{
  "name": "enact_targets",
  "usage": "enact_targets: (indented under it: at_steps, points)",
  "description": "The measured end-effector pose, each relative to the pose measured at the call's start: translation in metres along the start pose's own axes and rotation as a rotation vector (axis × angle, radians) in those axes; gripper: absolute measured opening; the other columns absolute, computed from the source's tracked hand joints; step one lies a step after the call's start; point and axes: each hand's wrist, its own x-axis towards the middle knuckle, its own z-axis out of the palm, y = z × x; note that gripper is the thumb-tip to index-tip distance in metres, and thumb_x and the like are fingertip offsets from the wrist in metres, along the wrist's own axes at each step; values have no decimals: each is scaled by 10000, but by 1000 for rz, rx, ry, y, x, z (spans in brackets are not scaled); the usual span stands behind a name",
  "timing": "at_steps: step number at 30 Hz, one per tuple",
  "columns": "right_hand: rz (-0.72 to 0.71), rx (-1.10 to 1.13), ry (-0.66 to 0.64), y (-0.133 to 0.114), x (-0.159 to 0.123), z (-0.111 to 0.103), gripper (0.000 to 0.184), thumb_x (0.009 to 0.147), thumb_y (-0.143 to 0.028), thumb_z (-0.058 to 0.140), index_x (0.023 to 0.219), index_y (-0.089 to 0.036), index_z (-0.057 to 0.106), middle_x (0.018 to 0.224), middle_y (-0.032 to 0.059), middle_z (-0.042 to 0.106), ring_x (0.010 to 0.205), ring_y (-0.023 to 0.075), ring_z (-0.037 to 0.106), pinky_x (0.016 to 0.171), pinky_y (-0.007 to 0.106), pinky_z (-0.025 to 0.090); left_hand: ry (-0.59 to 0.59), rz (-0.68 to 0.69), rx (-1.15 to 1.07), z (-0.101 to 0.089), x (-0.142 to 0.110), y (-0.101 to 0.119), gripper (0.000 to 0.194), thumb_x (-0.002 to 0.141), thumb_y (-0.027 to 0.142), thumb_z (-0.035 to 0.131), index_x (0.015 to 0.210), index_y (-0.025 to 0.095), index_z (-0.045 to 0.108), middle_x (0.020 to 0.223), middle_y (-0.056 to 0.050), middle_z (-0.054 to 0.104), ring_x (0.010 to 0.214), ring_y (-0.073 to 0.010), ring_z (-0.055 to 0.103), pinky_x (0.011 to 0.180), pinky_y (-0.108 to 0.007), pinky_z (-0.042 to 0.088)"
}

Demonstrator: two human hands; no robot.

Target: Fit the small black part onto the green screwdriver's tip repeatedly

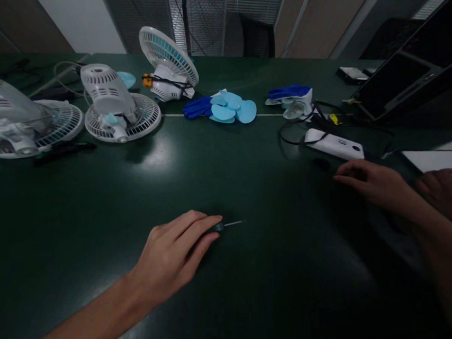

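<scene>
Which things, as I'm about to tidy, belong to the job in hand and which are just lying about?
Apparently in the job:
screwdriver, in the left hand

Probably just lying about, not held:
white fans
light-blue fan blade
blue gloves
white device near the right hand

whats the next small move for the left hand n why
Probably raise the screwdriver slightly with the left hand: that hand already holds it, apparently low over the table, and the bare metal shaft points away from the hand, so a small lift looks easy.
</scene>
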Motion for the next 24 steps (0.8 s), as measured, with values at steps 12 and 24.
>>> enact_targets:
  at_steps: [12,24]
  points:
    - [33,138,11,-20,-12,-17,491,660,-661,686,917,-243,697,887,52,736,749,247,675,656,372,493,-9,1,-7,1,-2,-2,348,997,216,563,1345,220,568,1124,-35,648,923,-108,641,727,-218,536]
    - [144,188,218,-36,-14,-12,423,603,-582,741,872,-256,753,855,48,764,798,272,706,696,388,509,-6,9,-1,0,-1,-1,337,1000,219,557,1337,213,571,1109,-41,650,895,-108,644,675,-209,525]
